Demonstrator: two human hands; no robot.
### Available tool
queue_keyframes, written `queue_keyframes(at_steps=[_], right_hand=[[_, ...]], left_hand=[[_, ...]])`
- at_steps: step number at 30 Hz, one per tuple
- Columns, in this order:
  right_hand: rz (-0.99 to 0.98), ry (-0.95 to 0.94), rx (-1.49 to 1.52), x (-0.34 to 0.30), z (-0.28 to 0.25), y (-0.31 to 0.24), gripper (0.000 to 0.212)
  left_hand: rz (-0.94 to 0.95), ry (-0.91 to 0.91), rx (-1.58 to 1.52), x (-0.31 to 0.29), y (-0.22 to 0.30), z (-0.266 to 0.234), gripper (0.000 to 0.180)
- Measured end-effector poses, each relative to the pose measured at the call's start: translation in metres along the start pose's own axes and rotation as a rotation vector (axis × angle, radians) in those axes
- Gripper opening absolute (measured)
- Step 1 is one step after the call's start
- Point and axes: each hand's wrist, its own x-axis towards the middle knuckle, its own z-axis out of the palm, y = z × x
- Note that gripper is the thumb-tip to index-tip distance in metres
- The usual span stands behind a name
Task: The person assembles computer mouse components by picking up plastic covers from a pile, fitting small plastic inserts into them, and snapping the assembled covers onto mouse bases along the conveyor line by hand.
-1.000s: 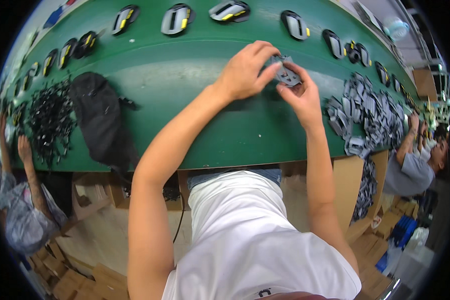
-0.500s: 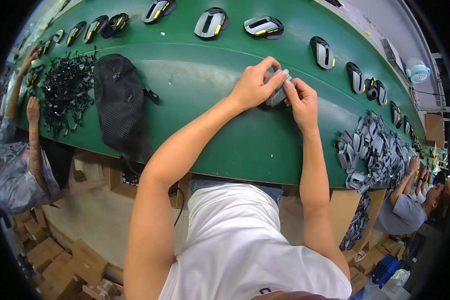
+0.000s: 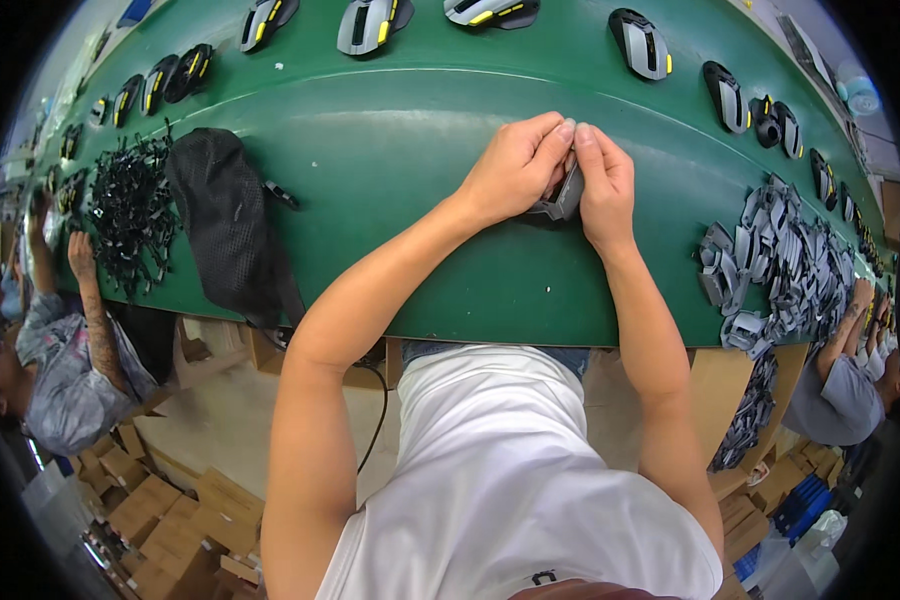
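My left hand [image 3: 515,168] and my right hand [image 3: 606,188] meet over the green work surface, thumbs up and fingers bent around a small grey plastic mouse shell part [image 3: 567,197]. Both hands grip this part between them; its lower end shows below the fingers, while the rest is covered. Off to the right lies a large heap of similar grey plastic parts [image 3: 785,240]. Along the far side stand grey-and-black computer mice with yellow side buttons, among them one mouse [image 3: 641,45] beyond my right hand and another [image 3: 372,24] to the left.
A black mesh bag [image 3: 215,220] lies left of my arms, beside a pile of small black parts [image 3: 130,210]. An open cardboard box [image 3: 722,400] with more grey parts stands below the table edge. People work at both sides, one with a tattooed forearm [image 3: 100,335].
My hands have drawn closer together, and the grey part is turned more upright between them. The whole view has shifted, so the mice sit higher in the picture.
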Motion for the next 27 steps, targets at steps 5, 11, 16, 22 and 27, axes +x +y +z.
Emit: queue_keyframes(at_steps=[5,11,16,22,27], right_hand=[[0.012,0.016,-0.033,-0.004,0.003,-0.007,0.032],[0.135,0.03,0.425,-0.006,0.008,-0.004,0.033],[0.093,0.043,0.288,-0.004,0.004,-0.004,0.033],[0.044,0.084,0.239,-0.003,0.008,-0.006,0.032],[-0.041,0.112,0.061,-0.003,0.005,-0.006,0.031]], left_hand=[[-0.071,-0.011,-0.22,-0.004,0.004,0.01,0.031],[-0.075,-0.064,-0.555,-0.001,0.004,0.005,0.033],[-0.017,-0.022,-0.396,-0.003,0.003,0.012,0.03],[0.062,0.051,-0.318,-0.005,-0.003,0.006,0.024],[0.057,0.034,-0.249,-0.004,-0.001,0.006,0.023]])
